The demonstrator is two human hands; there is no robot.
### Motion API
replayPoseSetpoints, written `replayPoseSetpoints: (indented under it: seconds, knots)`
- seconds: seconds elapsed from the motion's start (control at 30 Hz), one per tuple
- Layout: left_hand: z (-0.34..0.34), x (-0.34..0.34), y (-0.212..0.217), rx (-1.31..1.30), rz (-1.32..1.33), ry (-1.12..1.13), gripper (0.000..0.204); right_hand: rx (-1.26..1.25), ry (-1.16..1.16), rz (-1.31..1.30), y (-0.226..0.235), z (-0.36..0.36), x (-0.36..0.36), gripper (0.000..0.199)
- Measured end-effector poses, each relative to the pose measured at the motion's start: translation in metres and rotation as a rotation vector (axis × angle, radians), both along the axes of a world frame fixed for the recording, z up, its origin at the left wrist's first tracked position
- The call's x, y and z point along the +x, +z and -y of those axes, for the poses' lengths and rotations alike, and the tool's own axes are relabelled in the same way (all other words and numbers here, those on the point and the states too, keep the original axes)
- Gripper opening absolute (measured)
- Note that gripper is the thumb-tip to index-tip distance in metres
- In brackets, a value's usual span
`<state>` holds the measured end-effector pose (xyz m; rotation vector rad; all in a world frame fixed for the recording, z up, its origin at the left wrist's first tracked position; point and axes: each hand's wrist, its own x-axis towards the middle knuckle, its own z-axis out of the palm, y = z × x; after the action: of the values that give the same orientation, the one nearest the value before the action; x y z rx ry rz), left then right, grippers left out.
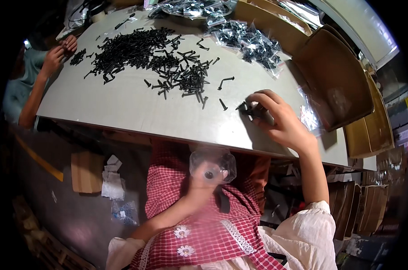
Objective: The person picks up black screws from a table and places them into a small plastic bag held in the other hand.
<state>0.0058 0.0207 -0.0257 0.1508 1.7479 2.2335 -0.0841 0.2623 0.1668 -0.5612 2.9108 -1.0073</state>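
Note:
Fingers and thumb of my right hand (276, 117) are closed around a few black screws (246, 110), low over the table's right part. One loose black screw (223, 104) lies just left of these fingers, with a bent-looking black piece (225, 82) farther off. Below the table edge, over my lap, my left hand (204, 177) is closed on a clear plastic thing (199, 159). A dark round spot shows in it; whether it is a bag or a cup I cannot tell. A large heap of black screws (132, 51) spreads across the table's left and middle.
Filled clear packets (251, 42) lie at the back right, beside a heaped tray (190, 9). An open cardboard box (334, 81) stands on the right, with clear bags (308, 114) next to it. Another person's hands (62, 51) are at the far left.

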Motion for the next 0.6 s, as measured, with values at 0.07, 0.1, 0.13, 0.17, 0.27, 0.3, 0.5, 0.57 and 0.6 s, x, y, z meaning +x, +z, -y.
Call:
replayPoseSetpoints:
  seconds: [0.07, 0.1, 0.13, 0.17, 0.27, 0.3, 0.5, 0.57, 0.6]
  knots:
    - [0.000, -0.001, -0.005, -0.020, -0.033, -0.013, 0.017, 0.070, 0.068, -0.158, -0.007, -0.001, -0.003, 0.052]
    - [0.001, -0.003, -0.009, -0.040, -0.059, -0.032, 0.017, 0.107, 0.099, -0.237, -0.009, -0.002, -0.004, 0.054]
    - [0.001, -0.004, -0.011, -0.059, -0.084, -0.051, 0.018, 0.121, 0.111, -0.248, -0.009, -0.002, -0.006, 0.053]
    - [0.001, -0.004, -0.010, -0.055, -0.077, -0.050, 0.017, 0.131, 0.129, -0.257, -0.011, 0.000, -0.009, 0.052]
    - [0.001, -0.005, -0.009, -0.003, -0.050, -0.047, 0.017, 0.104, 0.119, -0.240, -0.014, -0.001, -0.011, 0.048]
    - [0.002, -0.004, -0.015, 0.039, -0.037, -0.048, 0.016, 0.085, 0.106, -0.227, -0.014, -0.001, -0.011, 0.047]
    - [-0.006, -0.007, -0.015, -0.111, -0.288, 0.111, 0.024, -0.115, 0.267, -0.035, -0.009, 0.037, 0.032, 0.041]
    - [-0.006, -0.010, -0.021, -0.238, -0.431, 0.151, 0.025, -0.186, 0.372, -0.028, -0.004, 0.043, 0.046, 0.039]
    - [-0.006, -0.008, -0.027, -0.371, -0.517, 0.224, 0.020, -0.228, 0.370, -0.079, 0.000, 0.046, 0.048, 0.038]
